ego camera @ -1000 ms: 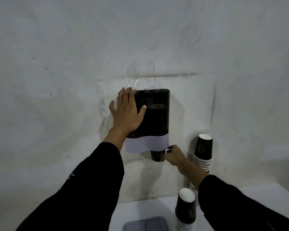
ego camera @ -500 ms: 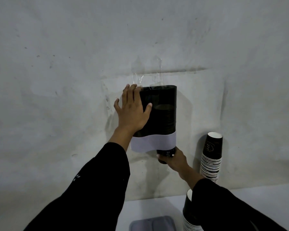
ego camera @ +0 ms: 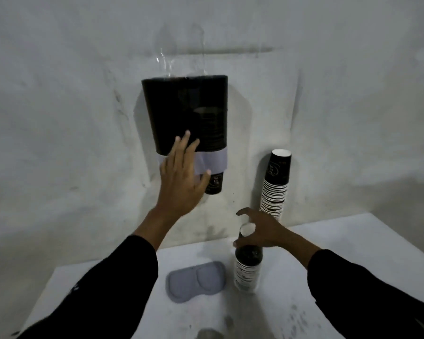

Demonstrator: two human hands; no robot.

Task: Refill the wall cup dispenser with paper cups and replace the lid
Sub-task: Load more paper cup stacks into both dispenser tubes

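A grey oval lid (ego camera: 195, 281) lies flat on the white table (ego camera: 328, 265), below the left hand and left of a short cup stack (ego camera: 247, 265). The right hand (ego camera: 264, 230) curls loosely over that stack's top rim, seemingly touching it. The left hand (ego camera: 181, 177), fingers spread, rests flat against the dark wall dispenser (ego camera: 189, 111) at its pale band, one cup (ego camera: 214, 183) poking out just right of the thumb
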